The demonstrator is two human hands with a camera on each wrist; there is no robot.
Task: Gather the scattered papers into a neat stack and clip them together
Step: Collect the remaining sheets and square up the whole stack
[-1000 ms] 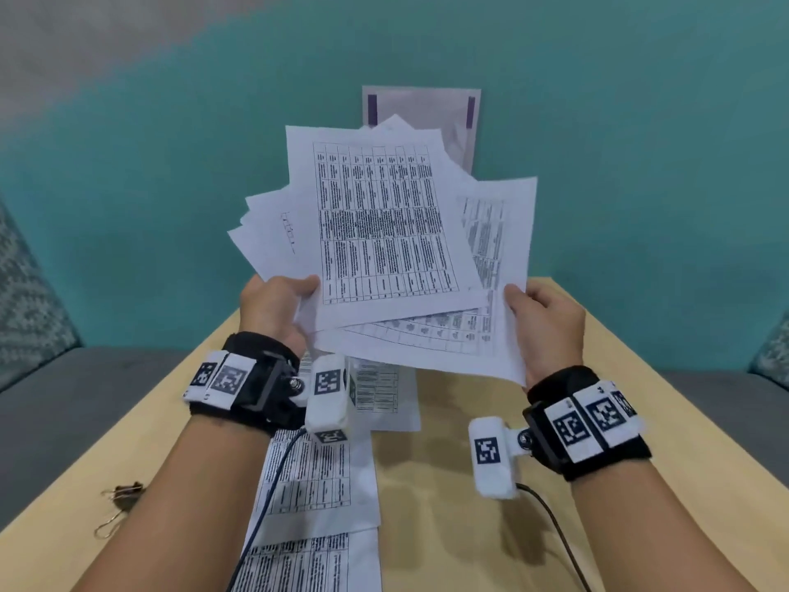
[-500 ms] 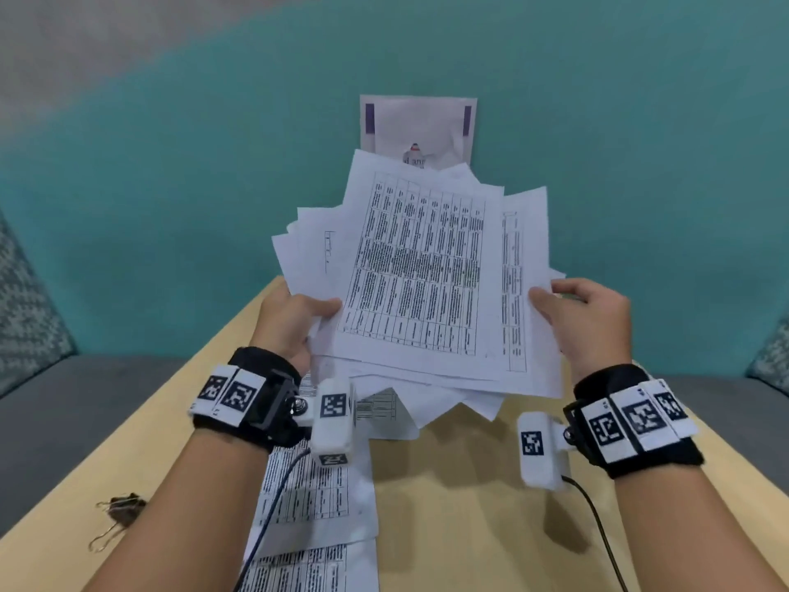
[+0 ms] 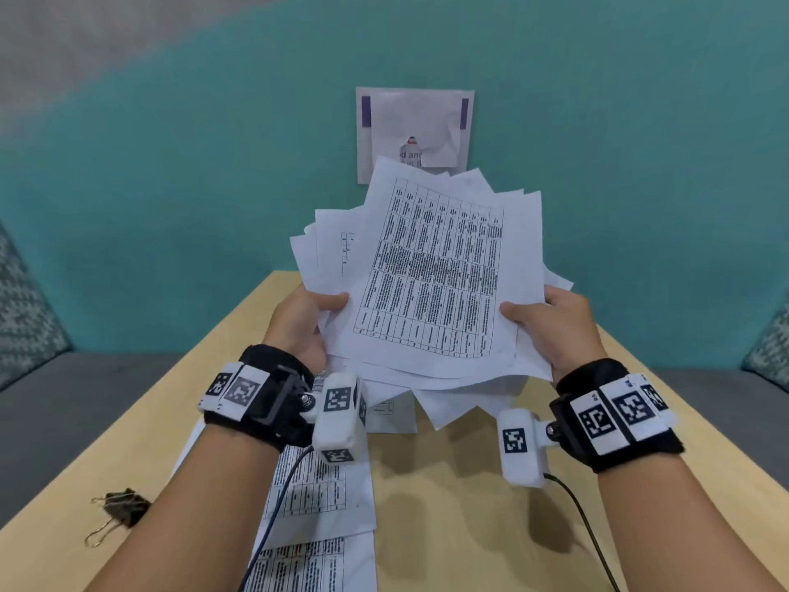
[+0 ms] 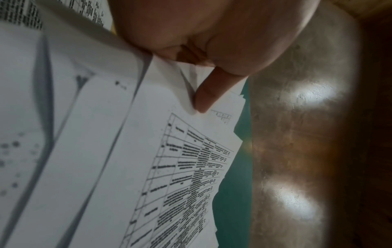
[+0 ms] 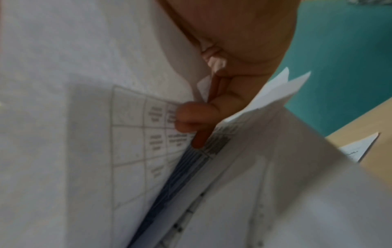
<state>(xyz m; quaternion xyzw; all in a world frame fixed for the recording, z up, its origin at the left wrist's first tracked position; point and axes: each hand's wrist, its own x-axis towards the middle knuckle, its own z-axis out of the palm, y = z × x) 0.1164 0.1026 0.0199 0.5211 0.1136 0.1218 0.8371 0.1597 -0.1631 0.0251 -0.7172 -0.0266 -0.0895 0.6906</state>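
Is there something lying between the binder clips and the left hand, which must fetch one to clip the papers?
Nothing visible blocks them. The binder clips lie on bare table left of the left hand. But both it and the right hand grip the uneven bundle of papers.

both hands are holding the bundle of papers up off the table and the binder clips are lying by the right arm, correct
Not quite. The binder clips lie by the left arm, near the table's left edge, as the head view shows. The rest holds: the left hand and the right hand hold the bundle of papers up off the table.
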